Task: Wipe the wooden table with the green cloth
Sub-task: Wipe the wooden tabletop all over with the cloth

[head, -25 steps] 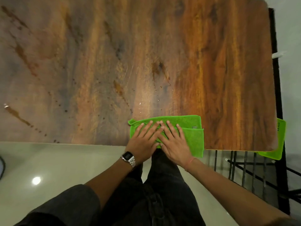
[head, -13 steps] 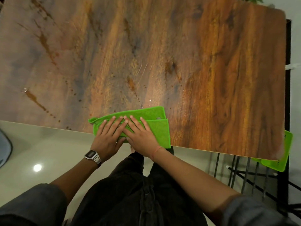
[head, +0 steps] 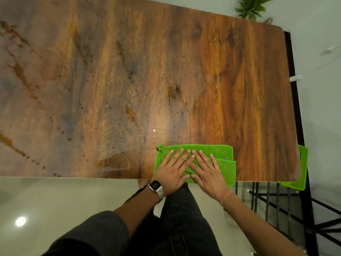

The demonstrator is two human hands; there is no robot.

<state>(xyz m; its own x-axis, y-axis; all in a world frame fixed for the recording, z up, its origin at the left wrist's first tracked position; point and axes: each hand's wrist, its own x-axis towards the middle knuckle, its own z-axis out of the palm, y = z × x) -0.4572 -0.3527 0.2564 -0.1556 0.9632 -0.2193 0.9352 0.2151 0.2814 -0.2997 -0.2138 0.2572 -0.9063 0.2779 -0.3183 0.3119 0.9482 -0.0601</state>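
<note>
- Lying folded at the near edge of the table, the cloth is found right of the middle, its lower right corner hanging just past the edge.
- Both hands are laid flat on the cloth, side by side, the left hand touching the right hand along the index fingers.
- The fingers of both hands are spread and stretched out; nothing is gripped, the cloth being pressed down under the palms.
- Compared with half a second ago, the cloth and hands are seen further right along the near edge, much where they were one second ago; a leftward stroke has been followed by one to the right.
- The hand pose is unchanged from the earlier frames: flat, open, fingertips pointing away from the body.
- Brown streaks and droplets are seen over the left half of the table, and small drops just beyond the cloth's far edge.
- A watch is worn on the left wrist and a thin band on the right.
- A second green cloth is seen hanging past the right end of the table, partly hidden by the corner.
- More of the far right corner is shown than before, with a plant beyond it.
</note>
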